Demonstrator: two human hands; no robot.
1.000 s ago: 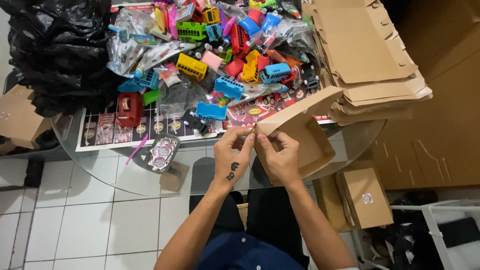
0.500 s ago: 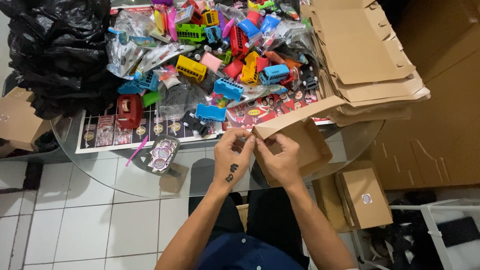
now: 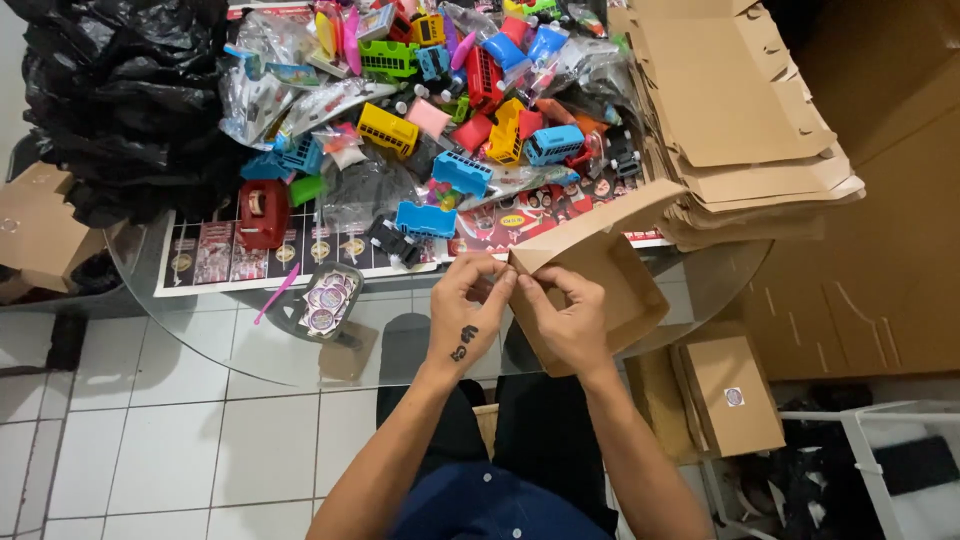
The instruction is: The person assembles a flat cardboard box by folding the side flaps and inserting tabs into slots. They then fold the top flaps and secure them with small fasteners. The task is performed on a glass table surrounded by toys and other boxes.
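The cardboard box (image 3: 590,285) is held above the near edge of the glass table (image 3: 200,330), in front of the seated person, with its lid flap raised and tilted up toward the stack of flat cardboard sheets (image 3: 740,110). The left hand (image 3: 470,315) is closed on the near left corner of the box, fingertips pinched at the edge, while the right hand (image 3: 570,320) is clamped on the front wall just beside it, thumb on top; the two hands are close together, almost touching. The step in hand is judged to be the folding or tucking of a corner flap, so that the box is being formed rather than filled. For the next move, the flap would need to be pressed fully into its slot while the wall is kept square by the other hand. Farther back on the table a heap of bright toy buses (image 3: 450,110) in plastic wrap is piled, with a red tape dispenser (image 3: 262,212) to its left and a small tray of round stickers (image 3: 325,295) near the table edge. A black plastic bag (image 3: 120,100) fills the far left corner.
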